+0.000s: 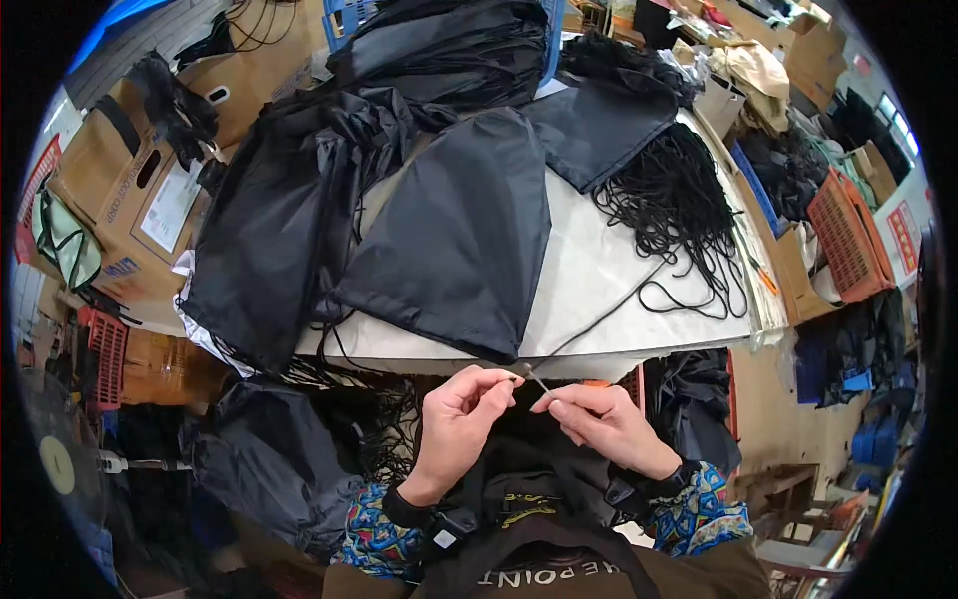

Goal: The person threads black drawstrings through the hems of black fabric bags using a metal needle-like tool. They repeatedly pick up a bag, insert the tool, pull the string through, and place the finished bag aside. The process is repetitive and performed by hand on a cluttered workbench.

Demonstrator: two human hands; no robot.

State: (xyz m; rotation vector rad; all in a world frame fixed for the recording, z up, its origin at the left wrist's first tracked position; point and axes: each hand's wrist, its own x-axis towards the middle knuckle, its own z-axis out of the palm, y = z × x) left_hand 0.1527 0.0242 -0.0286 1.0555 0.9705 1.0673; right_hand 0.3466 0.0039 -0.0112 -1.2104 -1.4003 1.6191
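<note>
Over the table's front edge, my left hand [464,414] is closed in a pinch, thumb against forefinger, on what looks like the end of a black cord [606,315]. That cord trails across the table to a tangled heap of black cords [669,195]. My right hand [609,427] grips a thin grey metal rod-like tool [538,381] between thumb and fingers, its tip beside the left fingertips. Just beyond my hands, a black drawstring bag [454,230] lies flat, one corner at the table edge. More black bags [264,230] lie to its left.
A blue crate [551,45] piled with black bags stands at the back of the white table [579,260]. Cardboard boxes [125,215] line the left; a red crate [848,230] sits at the right. Black fabric [279,449] hangs below the table at left.
</note>
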